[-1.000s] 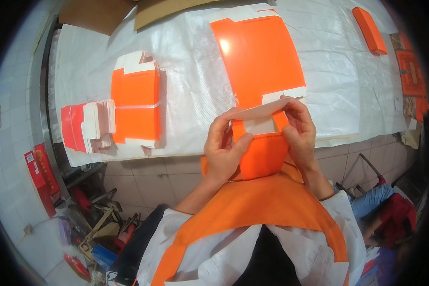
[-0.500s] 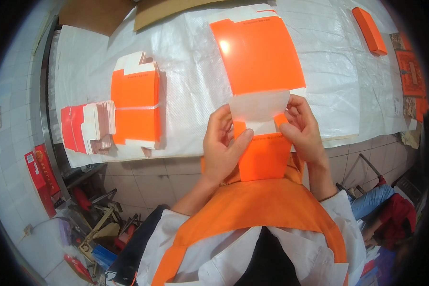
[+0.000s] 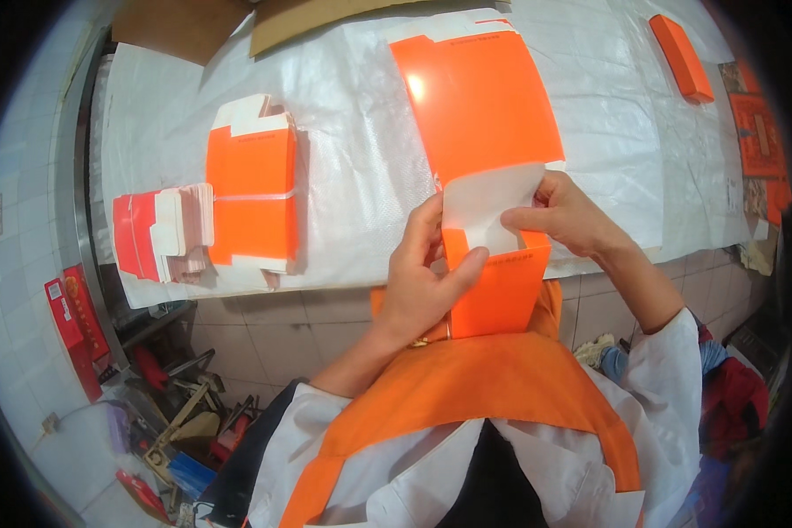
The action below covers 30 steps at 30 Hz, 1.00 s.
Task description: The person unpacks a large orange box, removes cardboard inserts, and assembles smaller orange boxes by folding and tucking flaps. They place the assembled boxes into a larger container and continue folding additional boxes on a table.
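Note:
Between my hands, against my orange apron (image 3: 466, 378), is a partly folded orange carton (image 3: 497, 295) with its white-lined end flap (image 3: 493, 189) raised. My left hand (image 3: 431, 273) grips the carton's left side, thumb on the front face near the opening. At the right edge, my right hand (image 3: 572, 216) is closed round the flap, its thumb reaching across the white inside. Just beyond lies a stack of flat orange carton blanks (image 3: 475, 101), its near edge partly hidden by the raised flap.
On the white-sheeted table (image 3: 352, 158), a banded stack of orange blanks (image 3: 253, 194) and a bundle of red-and-white blanks (image 3: 158, 233) lie to the left. A closed orange box (image 3: 682, 57) lies far right. Brown cardboard (image 3: 317, 19) borders the back. Clutter and folding frames (image 3: 185, 422) stand lower left.
My right hand has turned inward, its thumb moving from the side tab onto the flap's inner face. The carton has shifted slightly right and its opening has widened. My left hand keeps its hold.

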Tool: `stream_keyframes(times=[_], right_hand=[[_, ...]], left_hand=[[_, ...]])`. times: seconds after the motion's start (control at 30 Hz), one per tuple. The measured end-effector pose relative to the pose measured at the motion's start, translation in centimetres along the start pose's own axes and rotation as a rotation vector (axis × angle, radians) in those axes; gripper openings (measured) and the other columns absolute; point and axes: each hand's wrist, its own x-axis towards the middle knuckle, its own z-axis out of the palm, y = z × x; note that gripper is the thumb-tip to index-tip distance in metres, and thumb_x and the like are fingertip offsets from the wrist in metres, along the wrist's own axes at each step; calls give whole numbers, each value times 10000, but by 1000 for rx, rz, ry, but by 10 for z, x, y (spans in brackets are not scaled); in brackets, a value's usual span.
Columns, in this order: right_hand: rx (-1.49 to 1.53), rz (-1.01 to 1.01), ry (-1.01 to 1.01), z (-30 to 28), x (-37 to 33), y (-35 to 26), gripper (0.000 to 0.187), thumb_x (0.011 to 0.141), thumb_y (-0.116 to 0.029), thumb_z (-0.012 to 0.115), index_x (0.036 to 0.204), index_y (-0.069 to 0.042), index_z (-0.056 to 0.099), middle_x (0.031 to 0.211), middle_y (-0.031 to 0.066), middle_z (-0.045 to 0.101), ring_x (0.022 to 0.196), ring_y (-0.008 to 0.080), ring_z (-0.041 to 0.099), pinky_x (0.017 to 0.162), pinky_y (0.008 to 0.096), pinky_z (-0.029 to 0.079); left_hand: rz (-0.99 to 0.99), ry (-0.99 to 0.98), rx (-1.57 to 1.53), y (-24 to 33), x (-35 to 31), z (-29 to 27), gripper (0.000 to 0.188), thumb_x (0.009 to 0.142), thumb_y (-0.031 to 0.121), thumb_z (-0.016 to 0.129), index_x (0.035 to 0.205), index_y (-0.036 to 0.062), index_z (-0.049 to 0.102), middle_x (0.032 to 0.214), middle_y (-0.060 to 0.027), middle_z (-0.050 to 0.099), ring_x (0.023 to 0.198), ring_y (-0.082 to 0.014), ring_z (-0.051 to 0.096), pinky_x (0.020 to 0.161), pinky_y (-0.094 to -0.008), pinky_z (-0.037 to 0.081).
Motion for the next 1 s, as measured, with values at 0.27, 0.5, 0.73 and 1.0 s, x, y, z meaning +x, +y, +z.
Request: stream_keyframes(times=[0.27, 0.5, 0.73, 1.0], right_hand=[[327, -372, -159, -1, -6, 26, 276, 738, 54, 497, 989, -14, 590, 1275, 138, 453, 1171, 244, 451, 967, 339, 361], [-271, -582, 4, 15, -16, 36, 249, 751, 12, 540, 987, -60, 567, 1245, 102, 447, 1163, 234, 427, 981, 351, 328], [-96, -475, 153, 26, -26, 26, 213, 809, -24, 541, 1020, -4, 538, 1082, 88, 532, 1025, 173, 503, 893, 301, 394], [-170, -573, 118, 22, -22, 34, 190, 813, 12, 496, 979, -24, 583, 1071, 85, 537, 1004, 170, 512, 869, 287, 402]], left_hand=[[48, 30, -35, -14, 1, -11, 257, 780, -33, 590, 1023, 20, 527, 1257, -161, 458, 1124, -213, 481, 922, -325, 408], [200, -36, 192, -17, 1, -13, 340, 734, 35, 681, 1041, 32, 535, 1178, -132, 516, 1047, -215, 532, 874, -305, 444], [160, -12, 321, 3, 3, -9, 309, 746, 62, 665, 1035, 14, 566, 1012, -112, 582, 953, -223, 572, 813, -293, 452], [187, -125, 354, -4, 4, -17, 235, 821, 12, 536, 1054, -1, 567, 1102, -117, 554, 1030, -186, 526, 859, -278, 416]])
